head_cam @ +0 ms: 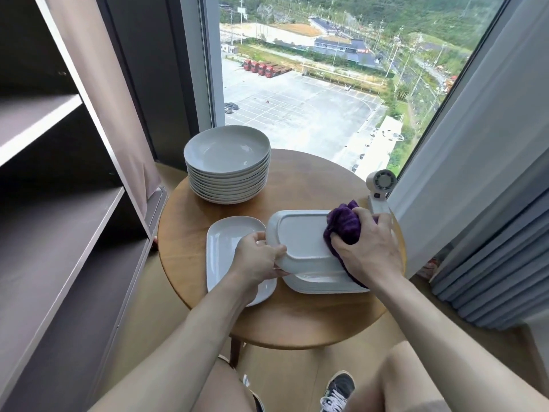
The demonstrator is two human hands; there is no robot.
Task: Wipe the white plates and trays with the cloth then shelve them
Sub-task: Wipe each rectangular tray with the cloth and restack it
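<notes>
On the round wooden counter [297,322] by the window: one stack of white round plates [227,153] at the far left. One single white tray [221,248] lies flat at the near left, partly under the left wrist. One low stack of white trays [320,285] sits at the near right. Over that stack is one upturned tray [297,236], underside showing and slightly tilted. Its left edge is held in the left grip [258,260], fingers curled round the rim. The right grip [368,248] is closed round a bunched purple cloth [344,224], pressed to the right end of the upturned tray. One small white fan [380,185] stands at the counter's right edge, just behind the cloth. Left of the counter is an open shelf unit [59,233] with grey shelves. At right hangs a grey curtain [490,248].
</notes>
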